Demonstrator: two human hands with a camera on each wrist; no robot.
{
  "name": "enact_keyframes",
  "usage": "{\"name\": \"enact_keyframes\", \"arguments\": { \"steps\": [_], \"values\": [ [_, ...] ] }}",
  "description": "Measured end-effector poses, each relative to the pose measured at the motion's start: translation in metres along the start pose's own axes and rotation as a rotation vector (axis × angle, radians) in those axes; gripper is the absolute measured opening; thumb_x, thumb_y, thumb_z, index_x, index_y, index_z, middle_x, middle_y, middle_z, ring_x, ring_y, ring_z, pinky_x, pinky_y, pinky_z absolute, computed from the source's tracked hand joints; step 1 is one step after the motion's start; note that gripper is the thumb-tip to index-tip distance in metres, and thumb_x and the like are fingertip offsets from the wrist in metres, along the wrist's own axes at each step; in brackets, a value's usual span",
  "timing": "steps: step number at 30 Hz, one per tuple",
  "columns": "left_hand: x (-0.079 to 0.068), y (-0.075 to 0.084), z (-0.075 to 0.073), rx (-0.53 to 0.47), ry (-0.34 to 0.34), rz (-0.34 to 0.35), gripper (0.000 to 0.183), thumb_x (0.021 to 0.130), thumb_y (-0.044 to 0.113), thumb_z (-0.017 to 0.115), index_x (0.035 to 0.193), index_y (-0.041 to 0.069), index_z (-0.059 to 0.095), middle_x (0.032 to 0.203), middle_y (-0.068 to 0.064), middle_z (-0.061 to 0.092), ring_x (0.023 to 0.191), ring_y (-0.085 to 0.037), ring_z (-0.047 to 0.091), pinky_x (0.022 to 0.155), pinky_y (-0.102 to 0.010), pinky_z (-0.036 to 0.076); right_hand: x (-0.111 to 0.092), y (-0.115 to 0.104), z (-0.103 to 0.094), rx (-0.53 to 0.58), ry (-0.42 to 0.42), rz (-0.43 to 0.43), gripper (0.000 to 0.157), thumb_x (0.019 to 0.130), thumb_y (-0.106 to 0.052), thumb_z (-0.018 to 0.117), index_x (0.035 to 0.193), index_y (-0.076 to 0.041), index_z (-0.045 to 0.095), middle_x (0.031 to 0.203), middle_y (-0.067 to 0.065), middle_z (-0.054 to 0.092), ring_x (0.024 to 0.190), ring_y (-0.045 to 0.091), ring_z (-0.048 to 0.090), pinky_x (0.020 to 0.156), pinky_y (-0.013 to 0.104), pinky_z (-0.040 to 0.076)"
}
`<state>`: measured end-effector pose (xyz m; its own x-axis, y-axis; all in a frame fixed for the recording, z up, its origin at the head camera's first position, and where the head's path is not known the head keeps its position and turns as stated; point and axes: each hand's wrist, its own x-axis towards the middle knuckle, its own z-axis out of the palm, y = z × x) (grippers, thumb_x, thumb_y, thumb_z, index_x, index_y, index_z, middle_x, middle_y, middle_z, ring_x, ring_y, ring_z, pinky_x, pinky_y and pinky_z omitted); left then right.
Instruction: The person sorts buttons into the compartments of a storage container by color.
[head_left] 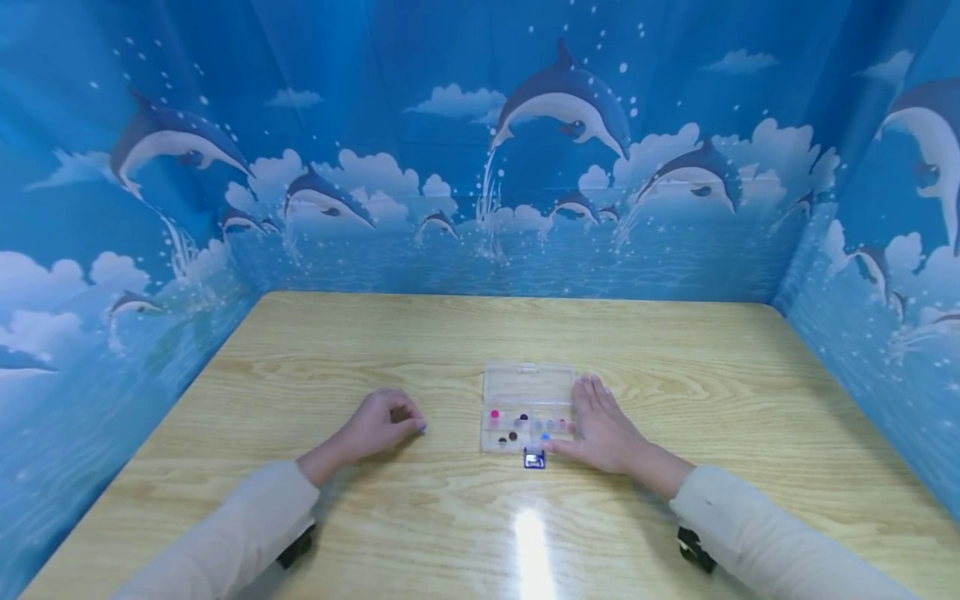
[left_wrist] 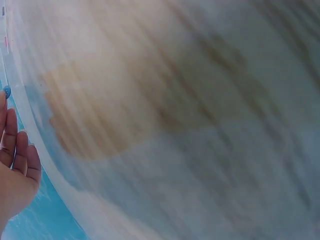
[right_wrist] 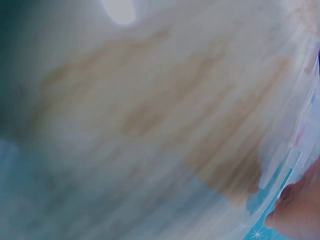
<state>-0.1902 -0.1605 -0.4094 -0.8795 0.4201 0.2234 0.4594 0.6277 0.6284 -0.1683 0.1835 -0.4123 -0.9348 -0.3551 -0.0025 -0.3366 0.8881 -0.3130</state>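
A clear plastic compartment box (head_left: 491,443) lies on the table with its lid (head_left: 528,385) folded back. Small pink, black and blue round pieces sit in its compartments. My right hand (head_left: 606,433) rests along the box's right side, fingers straight, thumb toward the front edge. To the left of the box, my left hand (head_left: 384,423) pinches a small round blue piece (left_wrist: 7,92) like a button or bead between thumb and fingertip. A small blue-and-white piece (head_left: 534,459) is at the box's front edge.
The wood-grain table (head_left: 360,333) has rounded far corners. A blue curtain (head_left: 420,150) printed with dolphins surrounds it at the back and sides. Light glares off the tabletop in front of the box.
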Motion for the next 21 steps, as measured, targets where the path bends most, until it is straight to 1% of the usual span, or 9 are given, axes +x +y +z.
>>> {"name": "enact_keyframes", "arguments": {
  "steps": [5, 11, 15, 18, 21],
  "values": [
    [0.003, 0.003, 0.002, -0.028, -0.006, -0.023, 0.007, 0.078, 0.010, 0.071, 0.076, 0.004, 0.068, 0.078, -0.001, 0.066, 0.075, -0.010, 0.056, 0.071, -0.025, 0.044, 0.000, 0.000, 0.000, 0.005, -0.001, 0.002, 0.106, 0.081, -0.066, 0.051, 0.141, 0.014, 0.016, 0.149, 0.033, 0.012, 0.139, 0.046, 0.007, 0.114, 0.053, 0.011],
    [0.006, 0.005, 0.005, -0.048, 0.005, -0.037, 0.006, 0.078, 0.010, 0.071, 0.075, 0.006, 0.068, 0.079, -0.003, 0.067, 0.078, -0.013, 0.056, 0.073, -0.030, 0.044, 0.000, 0.000, -0.001, 0.008, -0.002, 0.001, 0.106, 0.081, -0.066, 0.051, 0.140, 0.015, 0.016, 0.148, 0.033, 0.012, 0.139, 0.046, 0.007, 0.114, 0.053, 0.011],
    [0.009, 0.007, 0.008, -0.074, 0.006, -0.048, 0.006, 0.078, 0.010, 0.071, 0.076, 0.006, 0.068, 0.080, -0.003, 0.067, 0.080, -0.014, 0.057, 0.076, -0.033, 0.047, 0.000, 0.000, 0.000, 0.010, -0.002, 0.002, 0.106, 0.081, -0.066, 0.051, 0.140, 0.015, 0.016, 0.148, 0.033, 0.012, 0.139, 0.046, 0.007, 0.114, 0.053, 0.010],
    [0.010, 0.009, 0.009, -0.087, 0.005, -0.041, 0.008, 0.079, 0.011, 0.070, 0.076, 0.004, 0.068, 0.080, -0.003, 0.067, 0.080, -0.014, 0.057, 0.076, -0.031, 0.048, 0.000, 0.000, -0.001, 0.011, -0.004, 0.004, 0.106, 0.081, -0.066, 0.051, 0.140, 0.015, 0.016, 0.148, 0.033, 0.012, 0.140, 0.046, 0.007, 0.114, 0.053, 0.010],
    [0.012, 0.012, 0.009, -0.088, 0.007, -0.033, 0.008, 0.079, 0.011, 0.070, 0.076, 0.004, 0.068, 0.080, -0.004, 0.067, 0.079, -0.012, 0.057, 0.073, -0.026, 0.048, 0.000, 0.000, 0.000, 0.011, -0.005, 0.005, 0.106, 0.081, -0.066, 0.051, 0.141, 0.014, 0.016, 0.149, 0.033, 0.012, 0.140, 0.046, 0.007, 0.114, 0.053, 0.010]
  ]
}}
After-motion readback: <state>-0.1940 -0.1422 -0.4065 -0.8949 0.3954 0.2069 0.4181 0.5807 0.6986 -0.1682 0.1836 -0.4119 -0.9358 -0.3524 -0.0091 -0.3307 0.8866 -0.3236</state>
